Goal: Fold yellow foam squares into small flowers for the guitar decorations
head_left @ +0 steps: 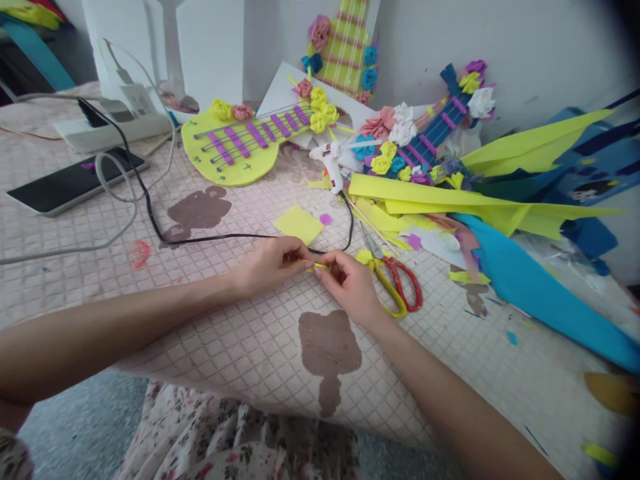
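A small strip of yellow paper (321, 266) is pinched between the fingertips of my left hand (274, 264) and my right hand (351, 283), which almost touch each other. Just behind them on the quilted cloth lies a flat yellow paper square (299, 225). Scissors with red and yellow handles (398, 285) rest beside my right hand, blades pointing away. A white glue gun (331, 165) stands farther back, its black cord (220, 237) running behind my hands.
A yellow paper guitar (235, 150) lies at the back left, near a black phone (75, 180) and a power strip (115, 127). Flower-trimmed guitars, long yellow sheets (450, 200) and a blue sheet (540, 287) fill the back and right.
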A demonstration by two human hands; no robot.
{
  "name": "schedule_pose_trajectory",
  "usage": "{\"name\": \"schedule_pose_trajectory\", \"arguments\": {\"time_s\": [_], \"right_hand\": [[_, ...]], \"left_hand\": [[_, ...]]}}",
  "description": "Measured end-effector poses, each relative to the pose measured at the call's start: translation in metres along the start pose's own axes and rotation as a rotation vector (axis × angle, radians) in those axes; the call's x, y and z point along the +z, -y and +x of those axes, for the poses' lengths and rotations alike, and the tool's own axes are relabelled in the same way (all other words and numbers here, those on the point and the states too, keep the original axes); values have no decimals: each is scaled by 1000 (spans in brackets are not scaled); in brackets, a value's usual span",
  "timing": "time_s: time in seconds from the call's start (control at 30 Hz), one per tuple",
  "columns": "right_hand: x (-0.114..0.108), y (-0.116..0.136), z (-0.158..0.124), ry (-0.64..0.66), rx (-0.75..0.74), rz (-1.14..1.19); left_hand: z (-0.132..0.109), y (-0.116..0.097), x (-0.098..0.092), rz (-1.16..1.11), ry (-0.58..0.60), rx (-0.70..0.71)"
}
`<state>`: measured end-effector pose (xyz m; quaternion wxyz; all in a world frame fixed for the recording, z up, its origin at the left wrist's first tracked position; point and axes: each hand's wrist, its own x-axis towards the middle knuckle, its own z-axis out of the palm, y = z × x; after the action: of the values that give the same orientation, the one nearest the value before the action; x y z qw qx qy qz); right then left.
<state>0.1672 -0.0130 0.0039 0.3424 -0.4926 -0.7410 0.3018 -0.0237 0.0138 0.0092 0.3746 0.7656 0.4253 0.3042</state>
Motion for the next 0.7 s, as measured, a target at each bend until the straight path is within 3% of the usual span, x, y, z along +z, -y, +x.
{"name": "schedule_pose_trajectory", "arguments": {"time_s": [0.23, 0.43, 0.7], "right_hand": [[1, -3, -1, -29, 19, 80], [-5, -4, -1, -63, 146, 251], [-3, -1, 0, 12, 132, 282]], "left_hand": [[0, 1, 1, -30, 23, -23], [3, -1, -5, -67, 10, -61], [4, -2, -7, -32, 23, -68]]}}
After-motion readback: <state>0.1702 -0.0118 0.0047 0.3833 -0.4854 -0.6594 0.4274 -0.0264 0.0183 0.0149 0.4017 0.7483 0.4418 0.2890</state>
